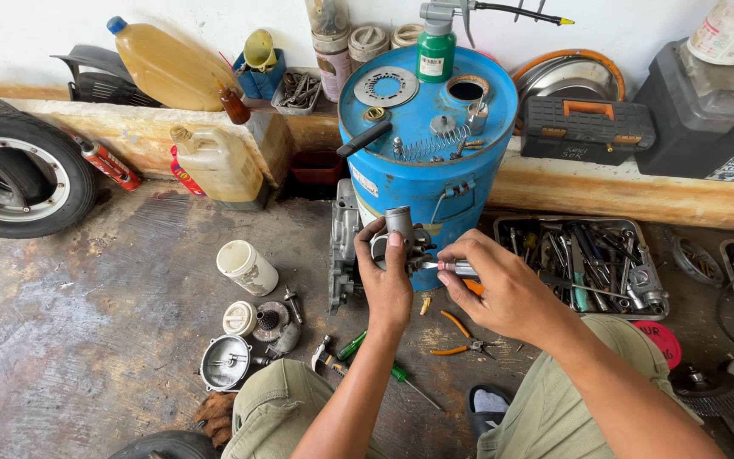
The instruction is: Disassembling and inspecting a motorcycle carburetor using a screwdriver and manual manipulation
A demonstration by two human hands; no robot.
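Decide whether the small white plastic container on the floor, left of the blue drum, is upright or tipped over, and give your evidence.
Tipped over. The white container lies on its side on the floor, its round end facing up-left rather than resting on its base.

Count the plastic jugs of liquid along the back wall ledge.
2. A large amber jug with blue cap lies tilted on the ledge at the left; a pale yellowish jug stands on the floor below it. Others may be hidden behind the blue drum.

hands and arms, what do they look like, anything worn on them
Both arms are bare with no sleeves in view. The left hand and right hand have no gloves, rings or watch. Khaki trousers cover the knees below.
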